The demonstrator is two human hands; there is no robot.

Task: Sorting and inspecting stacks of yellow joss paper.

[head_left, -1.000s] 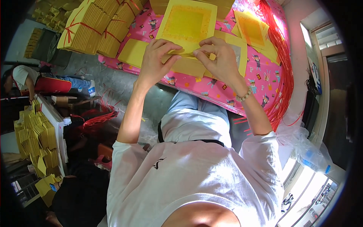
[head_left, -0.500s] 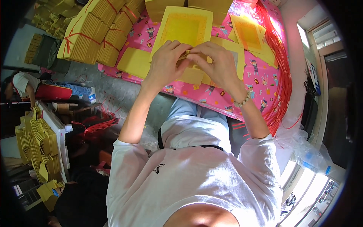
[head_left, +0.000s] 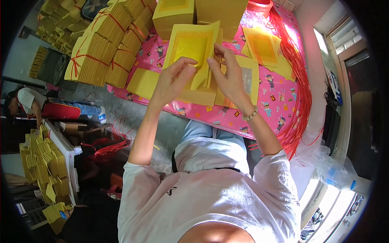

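A yellow paper sheet (head_left: 190,48) with a brighter printed panel lies in front of me, its right side curling up. It rests on a stack of yellow paper (head_left: 198,97). Over its near left part is my left hand (head_left: 172,83), open, thumb and forefinger apart. My right hand (head_left: 231,77) is open at the curled right edge, its thumb and forefinger spread; whether the fingertips touch the paper I cannot tell. A beaded bracelet (head_left: 251,114) circles the right wrist. Beside that hand lies another yellow sheet with a silvery panel (head_left: 246,79).
Bundles of yellow paper tied with red string (head_left: 91,56) stand at the left of the pink patterned tablecloth (head_left: 275,95). Tall yellow stacks (head_left: 221,18) stand behind. Red strings (head_left: 298,89) hang along the right edge. Another person (head_left: 32,101) is at the far left.
My hands were pinched together over the paper's near edge. They have come apart, the right one to the sheet's right side, and the sheet's right side now curls up.
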